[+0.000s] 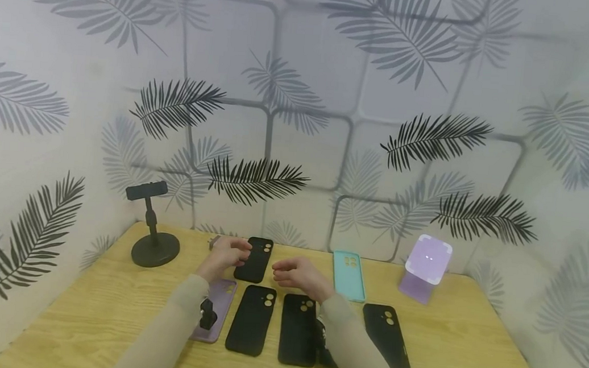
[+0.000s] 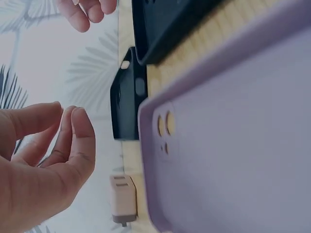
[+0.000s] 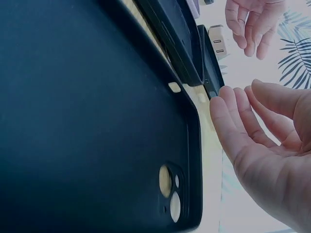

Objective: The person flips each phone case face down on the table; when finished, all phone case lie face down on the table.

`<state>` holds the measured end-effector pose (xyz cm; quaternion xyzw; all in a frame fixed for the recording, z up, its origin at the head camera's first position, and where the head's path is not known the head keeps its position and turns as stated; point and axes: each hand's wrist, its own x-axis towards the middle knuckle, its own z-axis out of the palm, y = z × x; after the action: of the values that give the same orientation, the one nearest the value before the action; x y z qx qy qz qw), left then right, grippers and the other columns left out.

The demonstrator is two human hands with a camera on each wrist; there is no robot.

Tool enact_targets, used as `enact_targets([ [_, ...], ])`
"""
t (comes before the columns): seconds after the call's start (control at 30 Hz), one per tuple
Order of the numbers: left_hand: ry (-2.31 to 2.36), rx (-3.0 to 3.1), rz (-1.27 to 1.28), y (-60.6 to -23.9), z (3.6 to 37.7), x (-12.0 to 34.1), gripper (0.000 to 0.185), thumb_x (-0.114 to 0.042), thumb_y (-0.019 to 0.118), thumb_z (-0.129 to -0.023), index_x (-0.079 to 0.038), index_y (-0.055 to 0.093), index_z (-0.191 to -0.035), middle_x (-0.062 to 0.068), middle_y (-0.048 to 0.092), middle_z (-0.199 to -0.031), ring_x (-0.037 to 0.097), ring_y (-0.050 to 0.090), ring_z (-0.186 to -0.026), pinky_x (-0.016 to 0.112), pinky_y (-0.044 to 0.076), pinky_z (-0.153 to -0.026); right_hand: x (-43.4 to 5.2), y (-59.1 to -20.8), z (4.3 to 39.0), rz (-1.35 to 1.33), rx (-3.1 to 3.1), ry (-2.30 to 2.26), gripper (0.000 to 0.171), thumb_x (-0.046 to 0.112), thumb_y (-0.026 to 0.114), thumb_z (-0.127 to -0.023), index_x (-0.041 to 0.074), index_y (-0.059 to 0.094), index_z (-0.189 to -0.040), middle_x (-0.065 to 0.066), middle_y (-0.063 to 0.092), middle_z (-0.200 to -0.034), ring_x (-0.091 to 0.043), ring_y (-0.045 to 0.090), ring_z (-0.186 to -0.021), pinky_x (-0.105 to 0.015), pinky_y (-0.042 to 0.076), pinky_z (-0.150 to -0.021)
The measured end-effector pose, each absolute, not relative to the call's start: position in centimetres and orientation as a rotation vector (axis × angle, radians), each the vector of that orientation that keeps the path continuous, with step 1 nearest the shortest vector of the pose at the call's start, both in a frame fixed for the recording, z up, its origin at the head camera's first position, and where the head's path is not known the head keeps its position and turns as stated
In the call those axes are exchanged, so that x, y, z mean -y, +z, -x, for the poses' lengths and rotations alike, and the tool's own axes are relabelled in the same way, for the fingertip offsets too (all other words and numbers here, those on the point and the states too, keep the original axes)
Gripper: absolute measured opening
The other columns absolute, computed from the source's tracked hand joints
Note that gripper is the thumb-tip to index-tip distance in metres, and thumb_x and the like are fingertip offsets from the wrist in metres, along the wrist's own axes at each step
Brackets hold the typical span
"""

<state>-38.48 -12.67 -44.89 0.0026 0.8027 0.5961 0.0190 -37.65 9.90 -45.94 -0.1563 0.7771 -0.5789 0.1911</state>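
My left hand (image 1: 223, 259) hovers empty beside a black phone case (image 1: 253, 268) at the back, its fingers loosely bent. To the right of that case is my right hand (image 1: 304, 277), also holding nothing, fingers loosely bent towards the left one. Under my left wrist lies a lilac phone case (image 2: 233, 131), with camera cut-outs at one corner. Two more black phone cases, one left of centre (image 1: 251, 320) and one by my right forearm (image 1: 296, 332), lie in the front row. That forearm partly covers the second one. A pale pink charger plug (image 2: 124, 196) stands behind my left hand.
A turquoise phone case (image 1: 349, 285) and another black phone case (image 1: 384, 333) lie to the right on the wooden table (image 1: 457, 343). A black phone holder (image 1: 153, 249) stands at the back left, a purple stand (image 1: 429, 260) at the back right. A leaf-patterned wall rises behind.
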Motion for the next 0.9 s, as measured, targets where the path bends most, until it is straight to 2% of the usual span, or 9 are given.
enact_targets([
  [0.33,1.808,-2.459,0.06,-45.7,39.4,14.4,0.034,0.012,0.056,-0.088,0.013,0.06,-0.122,0.03,0.061,-0.12,0.039,0.065,-0.104,0.035,0.06,-0.081,-7.9,-46.5,38.1,0.449,-2.208,-1.584,0.036,-0.001,0.058,-0.095,-0.009,0.057,-0.131,-0.024,0.06,-0.13,-0.032,0.062,-0.115,-0.04,0.055,-0.095],
  [0.5,1.781,-2.415,0.111,-46.0,39.6,14.9,0.036,0.015,0.055,-0.085,0.015,0.059,-0.121,0.029,0.061,-0.118,0.028,0.067,-0.087,0.03,0.058,-0.074,-7.7,-46.8,38.1,0.42,-2.229,-1.566,0.035,-0.001,0.057,-0.095,-0.008,0.059,-0.129,-0.023,0.06,-0.13,-0.03,0.061,-0.116,-0.04,0.055,-0.097],
  [0.63,1.75,-2.384,0.156,-46.1,39.5,15.0,0.038,0.015,0.054,-0.084,0.013,0.058,-0.122,0.023,0.06,-0.116,0.02,0.062,-0.085,0.031,0.058,-0.076,-7.8,-46.9,38.1,0.429,-2.243,-1.556,0.035,0.0,0.058,-0.096,-0.008,0.058,-0.13,-0.023,0.059,-0.132,-0.03,0.06,-0.118,-0.04,0.054,-0.097],
  [0.9,1.712,-2.319,0.169,-46.0,39.6,15.1,0.04,0.012,0.05,-0.091,0.011,0.053,-0.131,0.029,0.057,-0.122,0.026,0.066,-0.095,0.037,0.06,-0.081,-7.7,-47.1,38.1,0.444,-2.248,-1.539,0.036,0.001,0.056,-0.096,-0.008,0.057,-0.132,-0.024,0.058,-0.134,-0.031,0.06,-0.118,-0.041,0.053,-0.099],
])
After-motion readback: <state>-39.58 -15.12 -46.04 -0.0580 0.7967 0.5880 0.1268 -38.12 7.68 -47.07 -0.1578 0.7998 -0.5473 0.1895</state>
